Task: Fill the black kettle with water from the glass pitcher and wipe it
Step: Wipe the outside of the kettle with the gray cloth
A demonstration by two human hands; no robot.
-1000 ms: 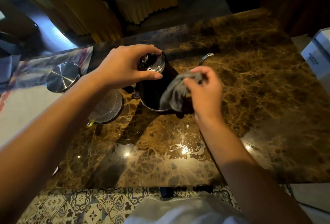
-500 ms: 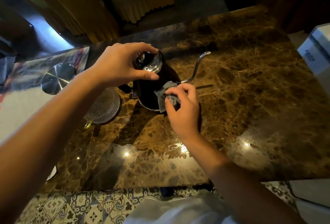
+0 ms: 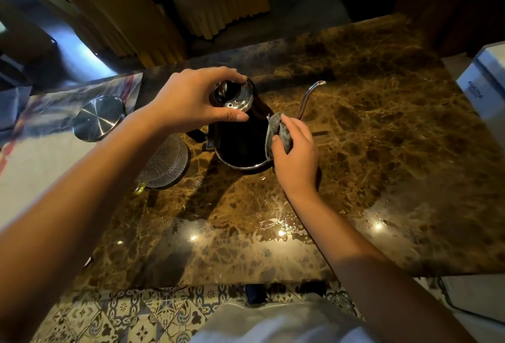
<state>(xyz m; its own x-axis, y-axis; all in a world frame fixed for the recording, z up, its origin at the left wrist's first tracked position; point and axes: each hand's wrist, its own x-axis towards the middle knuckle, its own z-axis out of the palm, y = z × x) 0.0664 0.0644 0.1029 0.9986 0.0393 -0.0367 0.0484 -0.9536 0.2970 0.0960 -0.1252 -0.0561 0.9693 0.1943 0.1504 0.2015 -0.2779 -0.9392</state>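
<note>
The right hand (image 3: pixel 296 151) has slid to the right side of the black kettle (image 3: pixel 240 140), pinching the gray cloth (image 3: pixel 277 132) flat against it. The left hand (image 3: pixel 196 99) still curls around the kettle's shiny top. The kettle stands on the brown marble counter (image 3: pixel 382 151), with the glass pitcher (image 3: pixel 166 165) just beside it on the left. The counter's right half has room.

Shiny stuff everywhere here

Kettle (image 3: pixel 240 137) under the left hand (image 3: pixel 191 102) is glossy black with a polished chrome top, base ring and spout; the rag (image 3: pixel 276 129) in the right hand (image 3: pixel 296 151) is matt grey cloth. Table (image 3: pixel 382 151) is glossy brown marble, wet-looking nearer the wrists. Left of the left hand: brushed steel lid (image 3: pixel 98 118), textured glass pitcher (image 3: pixel 166 163).
</note>
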